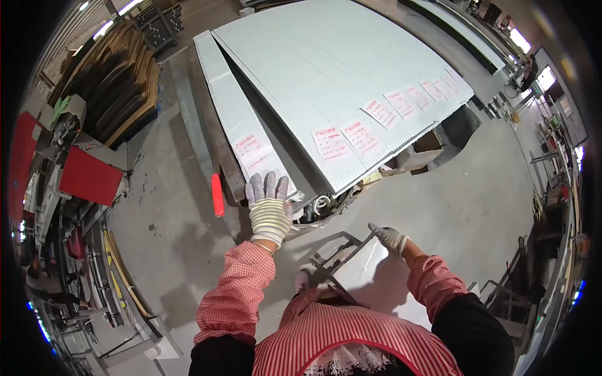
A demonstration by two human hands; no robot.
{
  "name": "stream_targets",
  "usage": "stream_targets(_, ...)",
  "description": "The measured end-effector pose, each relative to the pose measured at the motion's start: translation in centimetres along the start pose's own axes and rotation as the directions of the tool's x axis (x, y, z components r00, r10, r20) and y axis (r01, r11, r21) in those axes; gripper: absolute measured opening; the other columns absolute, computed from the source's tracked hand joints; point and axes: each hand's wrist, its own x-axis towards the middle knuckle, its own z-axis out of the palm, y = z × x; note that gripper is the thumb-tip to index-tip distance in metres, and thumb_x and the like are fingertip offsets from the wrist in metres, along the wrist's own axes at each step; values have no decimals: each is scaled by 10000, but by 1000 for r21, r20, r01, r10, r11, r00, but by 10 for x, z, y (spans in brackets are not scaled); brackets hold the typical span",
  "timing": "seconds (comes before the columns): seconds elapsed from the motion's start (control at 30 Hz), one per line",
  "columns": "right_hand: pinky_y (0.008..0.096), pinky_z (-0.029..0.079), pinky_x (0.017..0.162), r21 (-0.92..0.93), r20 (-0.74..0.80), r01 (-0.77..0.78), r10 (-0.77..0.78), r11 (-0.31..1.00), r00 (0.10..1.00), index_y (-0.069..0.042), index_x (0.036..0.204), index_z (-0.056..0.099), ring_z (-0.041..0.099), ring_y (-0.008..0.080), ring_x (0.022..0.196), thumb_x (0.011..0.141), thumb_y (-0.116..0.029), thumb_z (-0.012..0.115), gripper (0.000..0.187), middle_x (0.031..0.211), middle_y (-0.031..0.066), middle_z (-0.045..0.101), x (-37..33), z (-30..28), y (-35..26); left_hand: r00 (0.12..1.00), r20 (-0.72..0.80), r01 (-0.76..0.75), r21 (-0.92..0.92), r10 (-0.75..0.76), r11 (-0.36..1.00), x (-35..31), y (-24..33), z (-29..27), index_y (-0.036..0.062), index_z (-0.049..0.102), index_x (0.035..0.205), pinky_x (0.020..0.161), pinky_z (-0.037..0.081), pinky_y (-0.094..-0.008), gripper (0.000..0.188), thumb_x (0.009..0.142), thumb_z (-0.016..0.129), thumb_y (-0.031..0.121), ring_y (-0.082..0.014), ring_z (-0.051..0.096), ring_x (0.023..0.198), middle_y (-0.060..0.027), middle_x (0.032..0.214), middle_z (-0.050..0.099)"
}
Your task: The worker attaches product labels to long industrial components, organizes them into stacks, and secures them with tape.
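My left hand [268, 203], in a striped work glove, lies palm down with fingers stretched over the near end of a narrow white strip [241, 125]. Red-printed paper labels [254, 150] lie on that strip. Beside it is a large white corrugated sheet [301, 69], with a dark wedge-shaped gap between the two. A row of similar labels [380, 114] runs along the sheet's near edge. My gloved right hand [389, 239] hangs apart from the sheet, over the far end of a metal-framed stand [345, 266]. Its fingers point forward and left; nothing shows in them.
A red roller-shaped object [217, 195] stands at the table's left side. Cables and loose items [320, 207] hang below the sheet's near corner, and a cardboard box [420, 152] sits under its edge. Brown curved panels [119, 75] are stacked at far left.
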Motion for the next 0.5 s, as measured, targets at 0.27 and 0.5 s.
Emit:
stream_targets(0.27,334,463,754,136,-89,-12,25,991,996,12,869,677,526,172,765,814,-757,518,787,800,72,630,74,-77,83,938,230,-238,-115,259,964,164,136,15,199,309,1501,1187,45,-491,612,949,467,410,-353,130,1462,-105,1570,246)
stream_targets(0.5,270,461,780,538,-509,624,-371,567,777,-15,1213,526,538,126,870,850,-432,709,582,958,23,575,26,-48,-35,755,-198,365,-665,-625,652,147,121,44,-37,314,1435,1091,362,-443,1023,664,840,381,-372,327,1330,-255,1364,385)
